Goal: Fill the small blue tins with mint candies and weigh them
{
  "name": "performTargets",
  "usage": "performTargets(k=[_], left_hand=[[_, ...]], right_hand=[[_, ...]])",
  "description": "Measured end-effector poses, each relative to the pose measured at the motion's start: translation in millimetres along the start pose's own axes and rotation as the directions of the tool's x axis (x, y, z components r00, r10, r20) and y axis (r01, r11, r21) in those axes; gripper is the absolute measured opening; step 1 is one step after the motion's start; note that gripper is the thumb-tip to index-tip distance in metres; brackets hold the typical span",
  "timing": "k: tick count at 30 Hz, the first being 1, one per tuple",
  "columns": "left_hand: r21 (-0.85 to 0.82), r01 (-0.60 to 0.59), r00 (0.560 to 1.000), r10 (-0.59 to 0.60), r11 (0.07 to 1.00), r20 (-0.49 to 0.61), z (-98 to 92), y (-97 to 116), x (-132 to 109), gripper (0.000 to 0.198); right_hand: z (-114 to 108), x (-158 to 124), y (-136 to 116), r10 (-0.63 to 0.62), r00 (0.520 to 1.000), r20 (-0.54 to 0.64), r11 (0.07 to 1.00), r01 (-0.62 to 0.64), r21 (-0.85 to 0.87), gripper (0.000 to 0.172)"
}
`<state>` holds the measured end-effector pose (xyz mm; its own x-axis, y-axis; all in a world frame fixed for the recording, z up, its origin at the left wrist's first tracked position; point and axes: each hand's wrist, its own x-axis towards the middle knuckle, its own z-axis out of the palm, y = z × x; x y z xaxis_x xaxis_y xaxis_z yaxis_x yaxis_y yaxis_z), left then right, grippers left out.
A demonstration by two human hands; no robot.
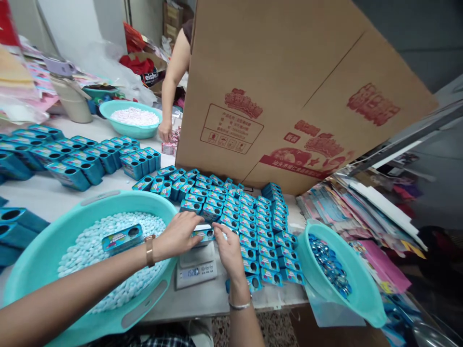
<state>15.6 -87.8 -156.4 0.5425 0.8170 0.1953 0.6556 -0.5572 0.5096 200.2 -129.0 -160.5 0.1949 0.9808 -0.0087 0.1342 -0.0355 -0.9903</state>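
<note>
A small blue tin box [203, 234] with a round hole in its top is held just over a white digital scale [197, 273], whose display is lit. My left hand [179, 234] grips the tin's left end, thumb in front and fingers behind. At the other end, by the hole, my right hand [228, 248] has its thumb and fingers pinched together; what they hold, if anything, is too small to make out. Left of the scale, a turquoise basin [39, 241] is full of pale blue candies [97, 236], with another blue tin [122, 238] lying on them.
Rows of blue tins [249, 221] stand behind and right of the scale. A turquoise basin [361, 270] with shiny blue pieces sits at the right edge. A large cardboard box [282, 86] towers behind. Beyond it, a co-worker's arm [173, 77] reaches down near a basin of white candies [132, 115].
</note>
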Motion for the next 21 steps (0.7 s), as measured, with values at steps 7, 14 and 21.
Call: performTargets(k=[7, 14, 21], left_hand=[[0.081, -0.005, 0.999, 0.001, 0.997, 0.052, 4.5, 12.2, 5.4, 0.046], [0.121, -0.019, 1.000, 0.016, 0.992, 0.026, -15.5, 28.3, 17.7, 0.029], [0.185, 0.306, 0.925, -0.246, 0.934, -0.288, -156.0, -65.1, 14.1, 0.034]], right_hand=[[-6.5, 2.5, -1.5, 0.118, 0.993, 0.007, 0.973, -0.117, 0.197, 0.033], [-34.2, -2.8, -10.5, 0.229, 0.973, 0.036, 0.791, -0.207, 0.576, 0.034], [-55.3, -10.8, -6.0, 0.287, 0.958, 0.024, 0.718, -0.231, 0.657, 0.032]])
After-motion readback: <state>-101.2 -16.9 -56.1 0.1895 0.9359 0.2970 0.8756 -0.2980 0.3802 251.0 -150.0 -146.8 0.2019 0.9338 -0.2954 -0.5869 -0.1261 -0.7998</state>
